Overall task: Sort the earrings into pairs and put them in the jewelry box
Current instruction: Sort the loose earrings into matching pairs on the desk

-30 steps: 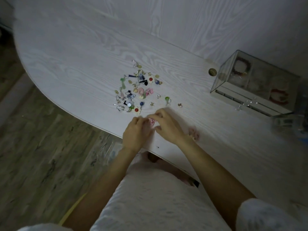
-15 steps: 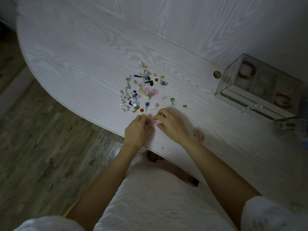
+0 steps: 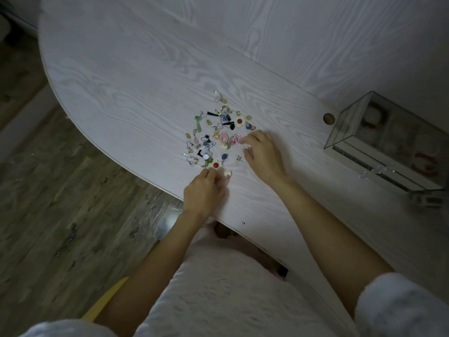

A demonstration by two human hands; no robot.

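A heap of several small mixed earrings (image 3: 218,137) lies on the white wood-grain table (image 3: 126,76). My right hand (image 3: 263,155) rests at the heap's right side with its fingers apart. Its index fingertip touches a pink bow-shaped earring (image 3: 236,139), and the thumb is off it. My left hand (image 3: 205,190) sits at the heap's near edge with its fingers curled in. A pale earring (image 3: 227,174) lies just past its fingertips; whether the hand holds anything is hidden. The glass jewelry box (image 3: 352,139) stands at the right and is shut, with items inside.
The table's curved front edge (image 3: 155,181) runs just below my left hand, with wood floor beyond it. A round cable hole (image 3: 329,118) sits left of the box. Small clear knobs (image 3: 375,170) stick out from the box's front. A wall panel rises behind the table.
My hands were together over a pink earring near the table edge. Now my right hand has moved up to the heap's right side, while my left hand stays near the edge.
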